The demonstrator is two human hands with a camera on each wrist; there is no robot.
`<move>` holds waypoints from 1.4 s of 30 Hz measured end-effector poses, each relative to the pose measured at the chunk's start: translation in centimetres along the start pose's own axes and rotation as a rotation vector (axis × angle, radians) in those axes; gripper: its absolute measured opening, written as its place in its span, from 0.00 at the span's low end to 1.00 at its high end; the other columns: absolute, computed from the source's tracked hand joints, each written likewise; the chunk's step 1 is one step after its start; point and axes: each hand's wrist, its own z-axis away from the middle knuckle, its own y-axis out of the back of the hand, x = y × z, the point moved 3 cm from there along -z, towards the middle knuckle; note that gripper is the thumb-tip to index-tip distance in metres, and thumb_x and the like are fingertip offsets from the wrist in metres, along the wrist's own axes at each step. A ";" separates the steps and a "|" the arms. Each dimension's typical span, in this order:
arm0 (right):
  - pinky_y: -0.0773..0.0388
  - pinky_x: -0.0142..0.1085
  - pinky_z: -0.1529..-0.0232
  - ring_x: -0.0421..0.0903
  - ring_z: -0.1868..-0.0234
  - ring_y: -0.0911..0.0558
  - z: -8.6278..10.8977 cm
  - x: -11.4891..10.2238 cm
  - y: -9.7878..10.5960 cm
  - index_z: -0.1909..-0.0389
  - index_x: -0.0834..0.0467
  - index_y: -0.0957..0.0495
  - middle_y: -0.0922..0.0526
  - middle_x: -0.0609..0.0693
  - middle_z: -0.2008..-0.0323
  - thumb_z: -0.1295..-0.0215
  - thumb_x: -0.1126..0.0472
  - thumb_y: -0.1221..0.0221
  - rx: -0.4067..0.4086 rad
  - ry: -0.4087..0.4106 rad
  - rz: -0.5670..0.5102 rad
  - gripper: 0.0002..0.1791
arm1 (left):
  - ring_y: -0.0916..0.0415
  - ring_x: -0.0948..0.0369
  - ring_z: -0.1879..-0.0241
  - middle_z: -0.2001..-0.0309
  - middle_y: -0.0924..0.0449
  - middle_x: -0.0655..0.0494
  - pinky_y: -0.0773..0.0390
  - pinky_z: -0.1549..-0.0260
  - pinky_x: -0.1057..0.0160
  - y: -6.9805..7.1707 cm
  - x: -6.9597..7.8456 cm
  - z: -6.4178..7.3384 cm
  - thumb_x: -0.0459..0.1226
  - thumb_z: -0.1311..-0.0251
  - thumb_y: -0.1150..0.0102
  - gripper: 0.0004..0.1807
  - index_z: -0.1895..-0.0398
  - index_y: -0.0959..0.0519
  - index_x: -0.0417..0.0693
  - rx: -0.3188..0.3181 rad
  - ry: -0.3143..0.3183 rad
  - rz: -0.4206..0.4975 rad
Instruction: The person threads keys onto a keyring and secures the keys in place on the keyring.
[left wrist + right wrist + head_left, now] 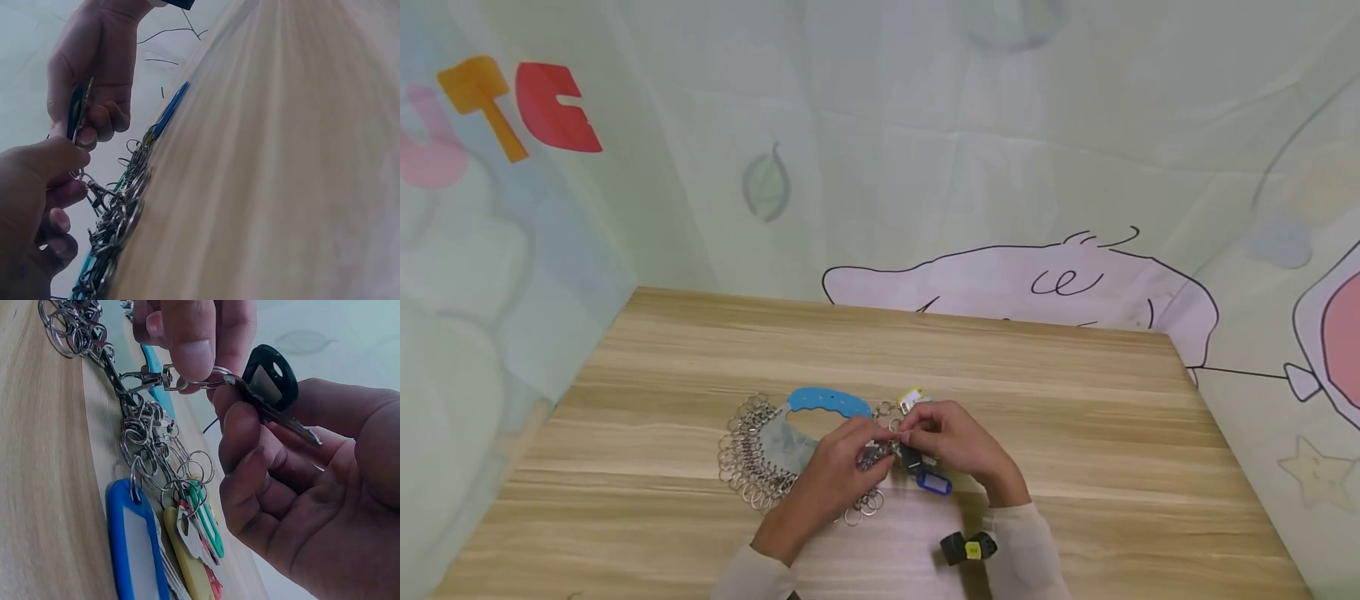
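Note:
My left hand (835, 467) pinches a metal split ring (215, 384) between thumb and finger. A small swivel clasp (147, 380) joins this ring to the bunch of rings below. On the ring hang a silver key (284, 420) and a dark key tag (272, 378). My right hand (958, 442) has its curled fingers at the key and tag, beside the left fingertips. Below lies a large key holder with a blue handle (827, 402), a translucent plate (782, 446) and many clasps with rings (760, 492) round its edge.
Near the right hand, a blue tag (934, 482) and a yellow tag (912, 398) lie on the wooden table (625, 400). Green tag (206, 519) and loose keys (187, 531) hang in the bunch. A black device (968, 548) sits by the right sleeve. Printed cloth (865, 150) stands behind.

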 end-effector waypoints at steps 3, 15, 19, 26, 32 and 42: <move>0.26 0.33 0.65 0.44 0.69 0.22 0.0 -0.1 0.1 0.64 0.63 0.17 0.15 0.55 0.69 0.34 0.72 0.42 -0.007 0.027 0.005 0.05 | 0.27 0.60 0.72 0.60 0.21 0.61 0.26 0.74 0.71 0.0 -0.1 0.1 0.31 0.48 0.25 0.17 0.54 0.16 0.47 -0.013 0.020 0.016; 0.24 0.34 0.60 0.54 0.63 0.19 0.1 -0.4 0.1 0.61 0.65 0.18 0.15 0.59 0.65 0.33 0.73 0.41 -0.032 0.096 0.004 0.05 | 0.29 0.60 0.73 0.62 0.22 0.65 0.29 0.75 0.70 0.0 -0.4 0.2 0.35 0.44 0.28 0.14 0.53 0.15 0.50 -0.056 0.081 0.039; 0.24 0.34 0.60 0.54 0.63 0.19 0.2 -0.3 0.1 0.61 0.65 0.18 0.15 0.59 0.66 0.32 0.73 0.41 -0.041 0.105 0.009 0.04 | 0.28 0.60 0.72 0.62 0.22 0.64 0.28 0.75 0.70 0.0 -0.5 0.2 0.36 0.43 0.28 0.14 0.53 0.15 0.50 -0.060 0.089 0.041; 0.24 0.35 0.59 0.52 0.62 0.19 0.1 -0.1 0.2 0.61 0.64 0.18 0.15 0.59 0.65 0.33 0.73 0.41 -0.048 0.124 0.019 0.05 | 0.27 0.59 0.71 0.62 0.21 0.64 0.27 0.73 0.69 0.0 -0.4 0.2 0.37 0.41 0.29 0.13 0.53 0.15 0.52 -0.069 0.108 0.056; 0.23 0.35 0.58 0.49 0.62 0.19 0.1 -0.2 0.2 0.61 0.64 0.18 0.15 0.58 0.64 0.33 0.73 0.41 -0.052 0.123 0.016 0.05 | 0.26 0.61 0.69 0.61 0.21 0.64 0.25 0.71 0.68 0.0 -0.4 0.2 0.38 0.41 0.29 0.12 0.54 0.15 0.51 -0.071 0.111 0.044; 0.23 0.35 0.59 0.50 0.64 0.19 0.1 -0.1 0.1 0.62 0.64 0.18 0.15 0.58 0.66 0.32 0.73 0.42 -0.072 0.130 0.024 0.05 | 0.26 0.63 0.67 0.62 0.21 0.65 0.25 0.69 0.67 0.0 -0.3 0.2 0.39 0.40 0.29 0.10 0.56 0.15 0.50 -0.080 0.147 0.027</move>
